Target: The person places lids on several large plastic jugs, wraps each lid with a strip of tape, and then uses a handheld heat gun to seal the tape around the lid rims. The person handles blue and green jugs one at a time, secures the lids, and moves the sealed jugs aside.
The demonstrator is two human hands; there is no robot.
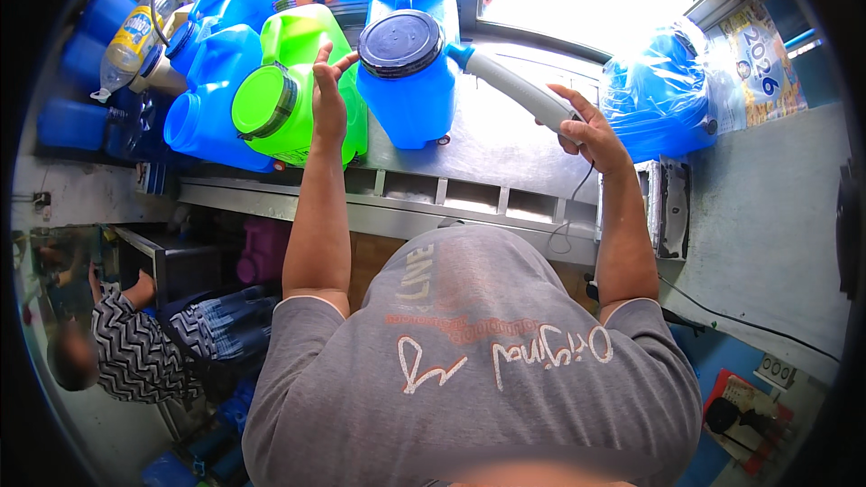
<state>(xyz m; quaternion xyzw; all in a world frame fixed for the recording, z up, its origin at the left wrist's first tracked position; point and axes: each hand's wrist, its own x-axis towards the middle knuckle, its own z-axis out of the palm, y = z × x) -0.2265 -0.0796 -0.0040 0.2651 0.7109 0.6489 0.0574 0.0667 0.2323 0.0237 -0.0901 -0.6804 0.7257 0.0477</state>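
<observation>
A blue water jug [410, 108] stands on the metal counter, its round dark cap [401, 43] facing me. My right hand [591, 131] grips the rear of a corded white wand-shaped heat gun [519, 86]. Its blue nozzle points at the side of the cap, close to the rim. On the cap's other side my left hand [330, 99] is raised with its fingers apart, one fingertip at or near the rim; I cannot tell if it touches. Just left of that hand stands a lime green jug [302, 81] with a green cap [263, 101] and a dark band.
Several blue jugs [221, 81] crowd the counter's left, near a clear plastic bottle [126, 45]. A plastic-wrapped blue jug [658, 90] stands at right. The tool's cord [577, 189] hangs over the counter's edge [487, 206]. A seated person [144, 343] is at lower left.
</observation>
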